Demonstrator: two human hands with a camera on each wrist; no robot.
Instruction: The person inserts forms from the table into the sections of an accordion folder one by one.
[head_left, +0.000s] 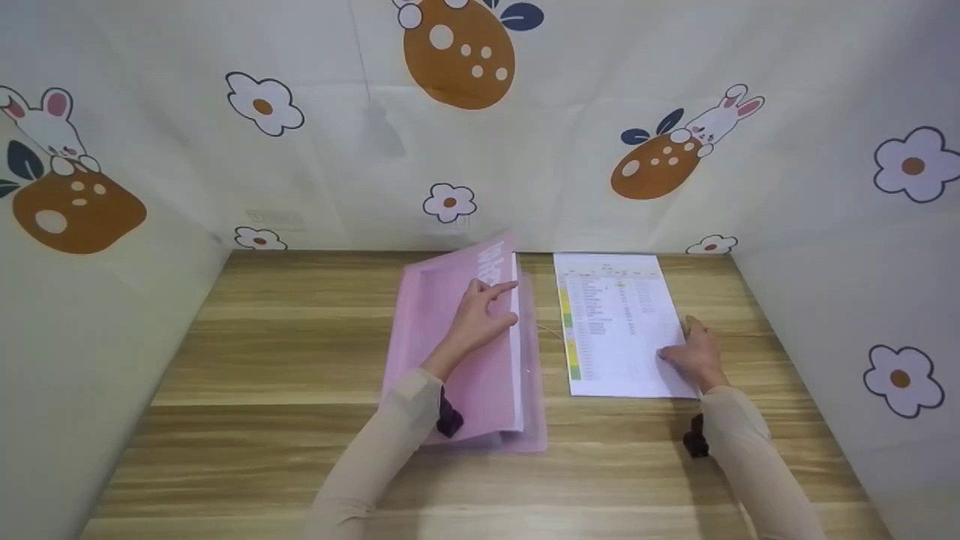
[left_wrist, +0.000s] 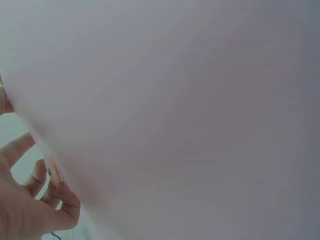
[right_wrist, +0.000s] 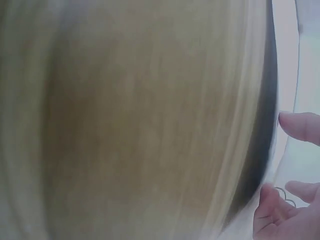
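A pink folder (head_left: 431, 330) lies on the table with its cover raised along the right side, where white paper edges show. My left hand (head_left: 480, 322) is over the cover, thumb and index finger apart near that edge. In the left wrist view, the fingertips of my left hand (left_wrist: 32, 195) meet the cover's pink surface (left_wrist: 175, 115). To the right, a printed chart sheet (head_left: 622, 330) with coloured blocks lies on the table. My right hand (head_left: 697, 356) grips its right edge, thumb on top. Close up, the right hand's thumb (right_wrist: 300, 126) and fingers are at the white paper edge (right_wrist: 287, 50).
The wood-grain table (head_left: 285, 360) is enclosed by pale cloth walls (head_left: 337, 172) printed with rabbits, fruit and flowers. A thin cord (head_left: 549, 329) lies between folder and sheet. Each wrist carries a small black camera (head_left: 449, 417).
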